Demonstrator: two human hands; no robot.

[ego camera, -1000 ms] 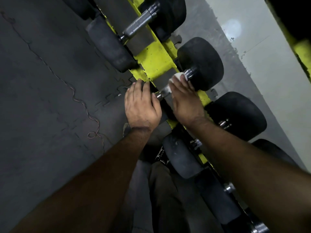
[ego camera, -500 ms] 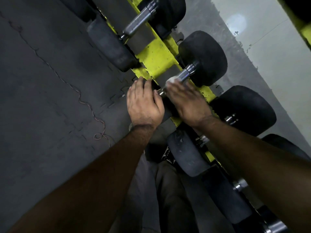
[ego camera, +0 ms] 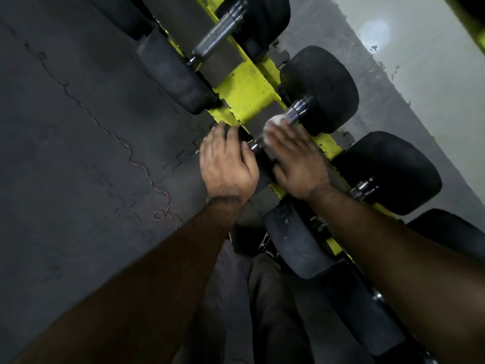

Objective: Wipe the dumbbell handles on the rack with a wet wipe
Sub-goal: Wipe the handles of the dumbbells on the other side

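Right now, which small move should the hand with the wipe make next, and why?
Probably slide the right hand with the wet wipe up the handle toward the far head: that knurled end is bare, while the left hand rests on the near head.

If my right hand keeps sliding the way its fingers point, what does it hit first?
Most likely the black dumbbell head: the right hand holds the wet wipe on the handle, whose bare stretch ends there.

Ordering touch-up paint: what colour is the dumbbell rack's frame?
Bright yellow-green, chipped in spots, on the rack frame; the head view shows it best.
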